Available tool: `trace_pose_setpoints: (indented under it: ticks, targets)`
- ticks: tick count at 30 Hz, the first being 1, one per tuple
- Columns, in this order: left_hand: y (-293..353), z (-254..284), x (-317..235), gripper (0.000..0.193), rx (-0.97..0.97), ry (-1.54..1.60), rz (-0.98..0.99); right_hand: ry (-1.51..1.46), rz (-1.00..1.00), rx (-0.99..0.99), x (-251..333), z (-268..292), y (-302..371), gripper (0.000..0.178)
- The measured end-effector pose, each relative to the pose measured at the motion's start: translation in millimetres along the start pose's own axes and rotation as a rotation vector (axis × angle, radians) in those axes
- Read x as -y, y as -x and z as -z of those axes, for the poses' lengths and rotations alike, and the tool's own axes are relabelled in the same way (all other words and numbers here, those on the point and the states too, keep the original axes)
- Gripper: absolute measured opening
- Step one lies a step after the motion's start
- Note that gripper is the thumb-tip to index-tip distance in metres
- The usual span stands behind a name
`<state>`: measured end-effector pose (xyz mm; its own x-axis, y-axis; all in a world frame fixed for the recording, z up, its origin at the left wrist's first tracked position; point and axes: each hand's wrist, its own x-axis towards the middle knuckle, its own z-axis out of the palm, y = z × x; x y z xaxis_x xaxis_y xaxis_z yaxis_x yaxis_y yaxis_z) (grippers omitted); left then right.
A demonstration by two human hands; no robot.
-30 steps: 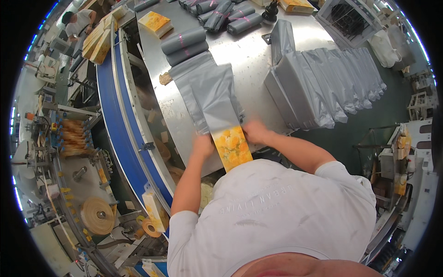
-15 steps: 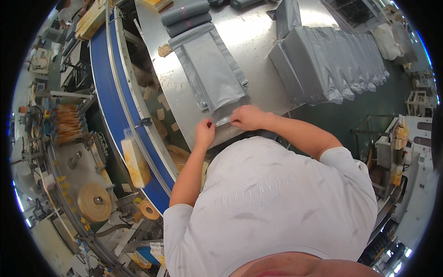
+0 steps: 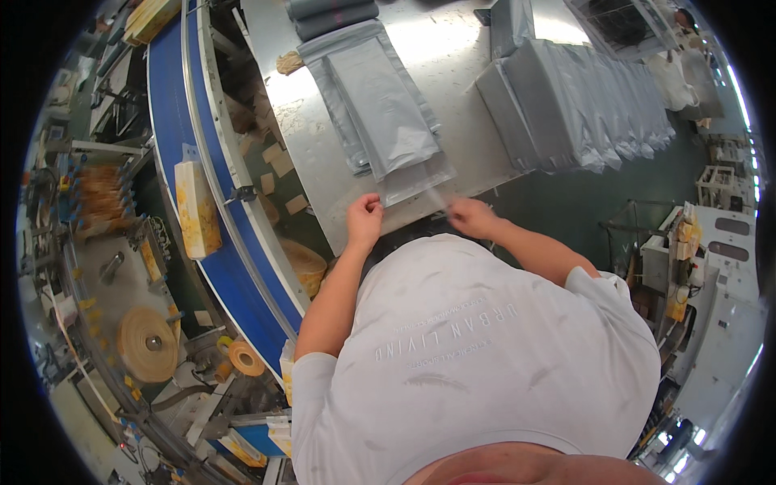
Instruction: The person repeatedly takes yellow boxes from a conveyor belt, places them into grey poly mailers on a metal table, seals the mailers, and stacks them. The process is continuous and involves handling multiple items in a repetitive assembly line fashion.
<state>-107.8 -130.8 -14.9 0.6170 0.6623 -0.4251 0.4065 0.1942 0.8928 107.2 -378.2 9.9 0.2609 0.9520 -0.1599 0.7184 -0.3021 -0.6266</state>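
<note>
Taking the mouth of the grey bag as the clock's centre, a worker's left hand rests at 8 o'clock with fingers curled beside the bag's near corner; whether it grips the edge cannot be told. At 4 o'clock, the blurred right hand appears to pinch a pale strip, having swung outward from the bag mouth, where both hands met half a second ago. The change suggests a liner is coming away from the flap, which lies flat. The grey bag itself stretches toward 11 o'clock atop a pile of flat bags on the metal table. A yellow-flowered pack, in plain view at its mouth a second earlier, is now out of sight, presumably inside, so the loading looks done and the closing begun. Farther off at 2 o'clock stands a row of grey parcels; at 9 o'clock, another flowered pack rides the blue belt. Dark grey rolls lie farthest, at 11 o'clock.
</note>
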Motion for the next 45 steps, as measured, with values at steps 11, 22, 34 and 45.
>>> trace_pose_setpoints:
  ticks: [11,22,34,45]
  targets:
    - [-36.7,34.4,-81.0,0.033,0.203,-1.184,-1.359,0.615,0.37,-0.189,22.3,126.7,-57.1,0.062]
    - [-46.5,42.4,-88.2,0.009,0.269,-0.93,-1.038,-0.197,0.297,-0.073,-36.3,87.4,-120.4,0.018]
    - [-101.5,-25.1,-60.0,0.022,-0.503,-0.003,-0.178,-0.445,-0.577,-0.52,-10.8,40.3,-188.9,0.058]
    - [-32.4,-53.9,-106.0,0.064,0.34,0.013,-0.551,-1.323,-0.426,-0.65,13.7,94.4,-121.7,0.067]
